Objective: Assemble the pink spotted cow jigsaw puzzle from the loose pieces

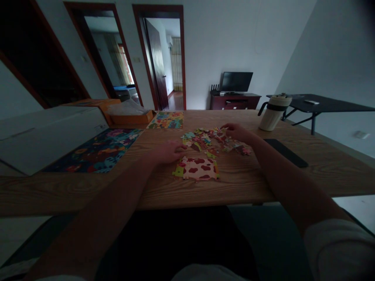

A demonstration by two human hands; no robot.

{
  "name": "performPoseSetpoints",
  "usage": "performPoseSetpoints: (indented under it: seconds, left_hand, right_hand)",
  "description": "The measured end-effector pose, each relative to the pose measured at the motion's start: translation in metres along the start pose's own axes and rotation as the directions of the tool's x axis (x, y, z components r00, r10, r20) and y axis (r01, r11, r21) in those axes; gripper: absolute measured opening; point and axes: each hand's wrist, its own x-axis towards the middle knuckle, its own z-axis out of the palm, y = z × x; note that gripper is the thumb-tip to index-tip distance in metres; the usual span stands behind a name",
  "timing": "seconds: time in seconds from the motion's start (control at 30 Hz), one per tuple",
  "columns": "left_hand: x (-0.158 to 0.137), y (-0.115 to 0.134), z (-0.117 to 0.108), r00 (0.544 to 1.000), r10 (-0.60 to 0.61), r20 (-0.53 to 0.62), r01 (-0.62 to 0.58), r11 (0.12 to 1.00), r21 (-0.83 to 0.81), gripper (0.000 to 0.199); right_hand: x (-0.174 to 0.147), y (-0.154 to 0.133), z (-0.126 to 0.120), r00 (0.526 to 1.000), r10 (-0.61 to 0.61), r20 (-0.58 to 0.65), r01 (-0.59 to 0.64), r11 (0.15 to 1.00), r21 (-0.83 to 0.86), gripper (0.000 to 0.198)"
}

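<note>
A partly joined jigsaw puzzle [200, 169] lies flat near the front of the table, showing a pinkish-white cow body with dark red patches and green bits at its sides. Just behind it spreads a heap of loose puzzle pieces [206, 136] in mixed colours. My left hand [169, 152] rests at the heap's left edge, its fingers stretched toward the pieces and holding nothing I can see. Over the far right of the heap, my right hand [236, 131] reaches down with bent fingers. Its fingertips are at the pieces, and dimness hides whether they grip one.
On the left are a dark floral sheet [117, 146], a large white box [55, 134], an orange box [131, 118] and a colourful picture sheet [166, 120]. A cream jug [274, 113] and a flat black object [284, 152] stand and lie to the right on the wooden table [240, 187].
</note>
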Motion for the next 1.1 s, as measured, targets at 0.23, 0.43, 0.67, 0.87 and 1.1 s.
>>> performPoseSetpoints:
  seconds: [0.23, 0.43, 0.67, 0.87, 1.1]
  left_hand:
    - [-0.002, 0.003, -0.003, 0.999, 0.015, 0.033, -0.014, 1.000, -0.016, 0.044]
    - [-0.006, 0.021, -0.002, 0.982, 0.178, 0.055, -0.172, 0.979, -0.107, 0.050]
    - [-0.007, 0.039, 0.005, 0.945, 0.317, 0.087, -0.302, 0.941, -0.154, 0.045]
    - [-0.004, 0.033, 0.002, 0.948, 0.297, 0.114, -0.284, 0.952, -0.117, 0.043]
    - [0.000, 0.021, 0.000, 0.971, 0.222, 0.092, -0.211, 0.971, -0.111, 0.041]
  right_hand:
    - [-0.006, 0.006, -0.015, 0.981, 0.188, -0.043, -0.181, 0.974, 0.133, 0.047]
    - [-0.009, 0.001, -0.010, 1.000, 0.021, 0.001, -0.021, 0.992, 0.123, 0.043]
    - [-0.014, -0.018, -0.006, 0.995, -0.070, 0.071, 0.052, 0.972, 0.231, 0.037]
    - [-0.018, -0.035, 0.004, 0.985, -0.132, 0.112, 0.099, 0.961, 0.258, 0.032]
    - [-0.042, -0.088, 0.022, 0.948, -0.197, 0.251, 0.122, 0.950, 0.286, 0.022]
